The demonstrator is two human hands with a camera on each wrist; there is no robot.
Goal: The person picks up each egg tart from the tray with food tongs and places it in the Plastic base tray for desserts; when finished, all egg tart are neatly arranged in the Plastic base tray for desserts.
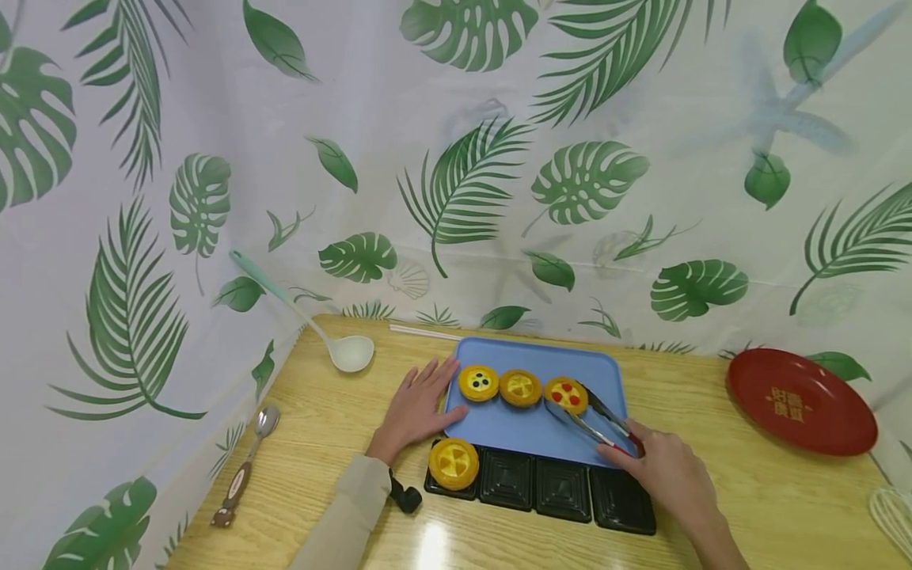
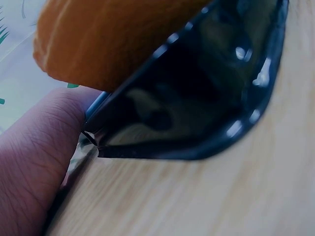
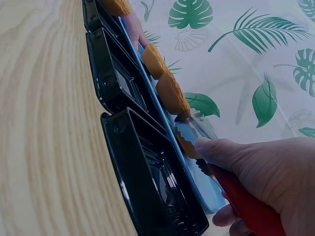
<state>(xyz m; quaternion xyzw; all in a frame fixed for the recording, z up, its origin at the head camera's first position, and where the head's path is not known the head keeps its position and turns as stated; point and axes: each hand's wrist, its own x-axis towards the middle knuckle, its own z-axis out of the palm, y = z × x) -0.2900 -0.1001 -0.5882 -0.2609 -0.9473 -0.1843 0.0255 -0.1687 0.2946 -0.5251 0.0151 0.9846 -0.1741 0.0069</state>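
My right hand (image 1: 670, 471) grips red-handled tongs (image 3: 241, 196), whose metal arms lie either side of a tart with red dots (image 1: 566, 395) on the blue tray (image 1: 527, 439). To its left on the tray sit a tart with a yellow wedge pattern (image 1: 520, 388) and one with dark dots (image 1: 479, 383). My left hand (image 1: 420, 408) rests at the tray's left edge, fingers spread and thumb on the rim. Another wedge-patterned tart (image 1: 454, 464) sits in the leftmost compartment of a black four-part container (image 1: 563, 489) along the tray's near side.
A red oval plate (image 1: 801, 402) stands at the right. On the left are a pale ladle (image 1: 351, 353) leaning on the leaf-print curtain and a spoon (image 1: 245, 467) with a brown handle. White chopsticks (image 1: 425, 332) lie behind the tray. A white cord (image 1: 891, 514) is at the right edge.
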